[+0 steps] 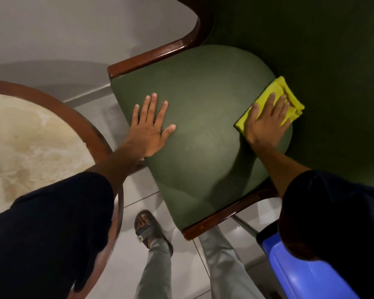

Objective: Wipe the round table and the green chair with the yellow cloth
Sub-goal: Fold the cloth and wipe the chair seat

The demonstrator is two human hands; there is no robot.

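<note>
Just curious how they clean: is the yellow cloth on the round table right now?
No, the yellow cloth lies under the right hand on the green chair.

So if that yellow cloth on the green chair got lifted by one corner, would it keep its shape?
Probably not. The folded yellow cloth shows soft layered edges, so it would likely droop and unfold. It looks thin, so probably light. Under the flat right hand it should slide over the green chair seat.
</note>
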